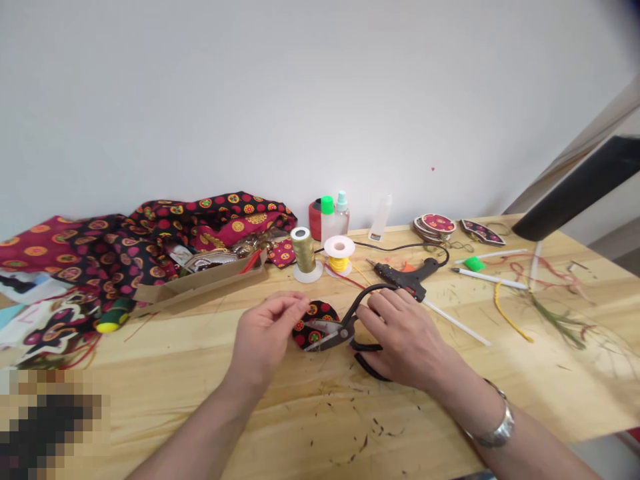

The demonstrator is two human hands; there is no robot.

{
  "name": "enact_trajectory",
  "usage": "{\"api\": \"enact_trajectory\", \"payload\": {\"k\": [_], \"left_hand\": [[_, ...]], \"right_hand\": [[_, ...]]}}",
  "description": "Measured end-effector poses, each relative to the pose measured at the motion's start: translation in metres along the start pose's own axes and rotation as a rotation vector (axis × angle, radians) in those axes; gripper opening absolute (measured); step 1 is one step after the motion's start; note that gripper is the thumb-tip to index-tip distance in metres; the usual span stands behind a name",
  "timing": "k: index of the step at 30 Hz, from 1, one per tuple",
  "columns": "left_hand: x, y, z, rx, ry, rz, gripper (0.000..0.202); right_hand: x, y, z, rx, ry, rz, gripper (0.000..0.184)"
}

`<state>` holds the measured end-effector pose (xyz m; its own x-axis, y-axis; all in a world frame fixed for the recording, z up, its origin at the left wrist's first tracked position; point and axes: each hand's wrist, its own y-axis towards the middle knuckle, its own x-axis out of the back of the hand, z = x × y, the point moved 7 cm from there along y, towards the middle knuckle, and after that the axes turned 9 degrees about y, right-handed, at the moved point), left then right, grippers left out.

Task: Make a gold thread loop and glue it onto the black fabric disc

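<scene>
My left hand (267,333) pinches the left edge of a small black piece of fabric (324,311) printed with red and orange dots. Black-handled scissors (345,332) are in my right hand (400,337), whose fingers wrap round the handle loops. Their blades are spread apart and lie at the fabric piece, one across its face and one along its lower edge. Whether the blades touch the cloth I cannot tell. Just behind my right hand lies a black glue gun (407,277).
Behind the hands stand a gold thread spool (303,252), a yellow cord spool (339,256) and small bottles (327,220). Patterned cloth (200,227) and a cardboard box (200,283) lie left. Decorated pieces (437,225), a white pen (493,277) and loose cords (555,313) are right.
</scene>
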<state>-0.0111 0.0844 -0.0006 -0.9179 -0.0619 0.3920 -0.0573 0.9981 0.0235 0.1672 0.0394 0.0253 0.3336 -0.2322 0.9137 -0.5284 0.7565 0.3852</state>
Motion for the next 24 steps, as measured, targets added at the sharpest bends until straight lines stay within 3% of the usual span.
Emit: {"api": "enact_trajectory", "payload": {"k": [2, 4, 11, 14, 24], "left_hand": [[0.007, 0.003, 0.006, 0.082, -0.039, -0.062, 0.019], [0.007, 0.003, 0.009, 0.134, -0.051, -0.049, 0.022], [-0.024, -0.008, -0.001, 0.151, -0.100, 0.228, 0.023], [-0.030, -0.011, -0.003, 0.147, -0.064, 0.288, 0.019], [-0.028, -0.010, -0.006, 0.073, 0.025, 0.273, 0.014]], "right_hand": [[0.003, 0.000, -0.005, -0.034, -0.015, -0.019, 0.022], [0.005, 0.000, -0.011, -0.077, -0.026, -0.033, 0.023], [0.008, 0.001, -0.012, -0.109, -0.052, -0.065, 0.022], [0.007, 0.002, -0.010, -0.101, -0.056, -0.055, 0.021], [0.008, 0.003, -0.009, -0.089, -0.060, -0.042, 0.020]]}}
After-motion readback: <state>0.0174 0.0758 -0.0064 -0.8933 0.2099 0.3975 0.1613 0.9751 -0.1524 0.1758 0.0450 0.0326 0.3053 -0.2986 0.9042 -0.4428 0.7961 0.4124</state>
